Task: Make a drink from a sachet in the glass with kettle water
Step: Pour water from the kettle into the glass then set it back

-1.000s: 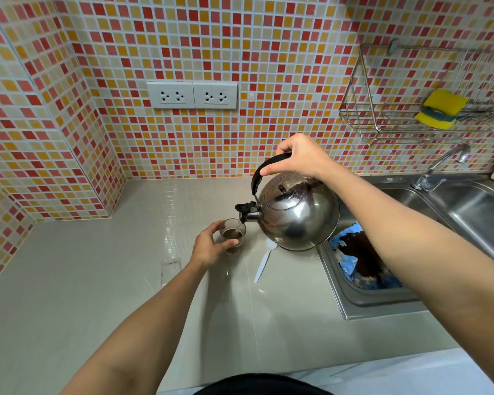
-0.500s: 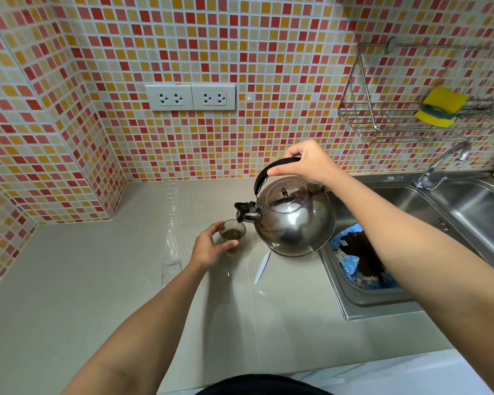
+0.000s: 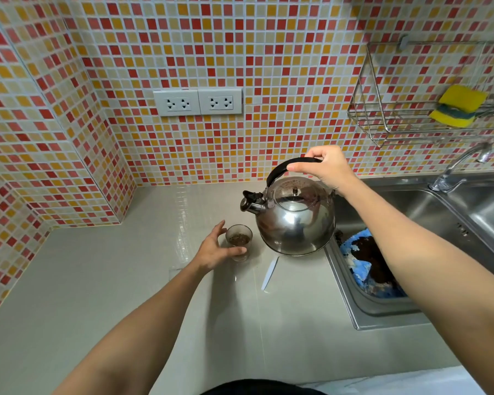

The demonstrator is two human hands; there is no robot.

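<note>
A small clear glass (image 3: 239,241) with dark brown liquid stands on the grey counter (image 3: 126,280). My left hand (image 3: 214,249) cups it from the left, thumb across its lower front and fingers behind its rim. To its right a shiny steel kettle (image 3: 295,220) is nearly upright, its spout above and right of the glass. My right hand (image 3: 325,166) grips its black handle (image 3: 280,169). A white spoon (image 3: 270,273) lies on the counter, partly under the kettle. A clear torn sachet (image 3: 174,272) lies flat beside my left wrist.
A steel sink (image 3: 382,312) borders the counter on the right, holding a blue cloth (image 3: 362,269) with a dark stain. A tap (image 3: 454,172) stands behind it. A wire rack (image 3: 382,126) with a yellow sponge (image 3: 457,105) hangs on the tiled wall, near two sockets (image 3: 197,101).
The kettle has tipped back from pouring to nearly upright, its spout lifted away from the glass. My left hand has stayed around the glass.
</note>
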